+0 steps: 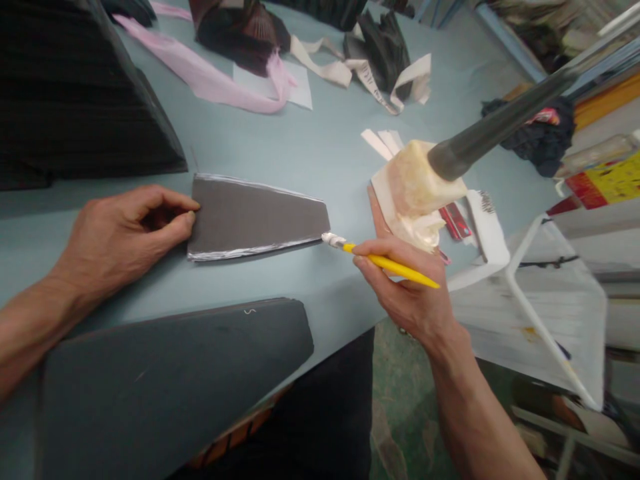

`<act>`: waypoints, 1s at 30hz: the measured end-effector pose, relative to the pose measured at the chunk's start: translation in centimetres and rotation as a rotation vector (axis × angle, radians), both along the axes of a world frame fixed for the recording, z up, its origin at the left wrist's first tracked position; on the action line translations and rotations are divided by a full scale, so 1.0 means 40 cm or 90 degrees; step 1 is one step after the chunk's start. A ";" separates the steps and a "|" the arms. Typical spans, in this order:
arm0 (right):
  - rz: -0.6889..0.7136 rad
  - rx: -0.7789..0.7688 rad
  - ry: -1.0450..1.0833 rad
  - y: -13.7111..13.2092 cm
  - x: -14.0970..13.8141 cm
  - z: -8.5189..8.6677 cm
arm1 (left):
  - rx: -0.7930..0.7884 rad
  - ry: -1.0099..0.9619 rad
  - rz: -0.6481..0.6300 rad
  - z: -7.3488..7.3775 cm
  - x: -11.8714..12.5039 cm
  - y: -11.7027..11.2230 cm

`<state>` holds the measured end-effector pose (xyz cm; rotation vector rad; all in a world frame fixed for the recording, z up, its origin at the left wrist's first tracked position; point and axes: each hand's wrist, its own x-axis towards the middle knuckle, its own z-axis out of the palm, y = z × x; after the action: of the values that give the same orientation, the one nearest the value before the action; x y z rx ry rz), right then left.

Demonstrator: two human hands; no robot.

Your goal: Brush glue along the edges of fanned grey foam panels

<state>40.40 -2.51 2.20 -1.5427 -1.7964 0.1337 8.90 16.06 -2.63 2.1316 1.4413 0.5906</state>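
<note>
A stack of dark, tapered pieces [255, 217] lies on the blue-grey table, with white paste along its two long edges. My left hand [125, 227] pinches the wide left end of this stack between thumb and fingers. In my right hand [413, 287] is a yellow-handled brush [395, 266]. Its white-coated bristles touch the lower right corner of the stack. Behind my right hand stands a cream, paste-crusted container [417, 177] with a thick dark handle [480, 137] slanting up out of it. Nearer to me lies a larger dark tapered piece [185, 373] with a small white mark.
A tall dark stack [75, 100] stands at the left. Pink cloth [215, 77], pale strips [370, 77] and dark bundled pieces [383, 50] lie along the back. Right of the table's edge is a translucent white bin [555, 307]. A red item [455, 222] lies beside the container.
</note>
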 end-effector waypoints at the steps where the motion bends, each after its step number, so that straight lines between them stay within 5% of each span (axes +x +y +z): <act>1: -0.002 0.004 0.002 0.000 -0.005 0.003 | -0.001 0.001 0.000 0.002 0.001 0.000; 7: 0.032 0.003 0.001 0.017 -0.025 -0.003 | -0.009 0.023 0.006 0.004 0.001 -0.003; 14: -0.049 -0.004 0.019 0.005 0.020 0.000 | -0.010 0.025 0.007 0.010 0.001 -0.004; 20: -0.002 -0.003 0.020 0.011 0.002 -0.004 | 0.001 0.025 0.004 0.001 -0.003 -0.001; 26: -0.087 -0.021 0.023 -0.003 0.045 -0.010 | 0.002 0.018 0.000 -0.001 -0.004 -0.002; 30: -0.060 0.005 0.052 -0.001 0.034 -0.007 | 0.007 0.017 0.005 -0.003 -0.010 -0.002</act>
<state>41.75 -2.54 1.92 -1.5909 -1.6551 0.1416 8.49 16.00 -2.76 2.1506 1.4640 0.5760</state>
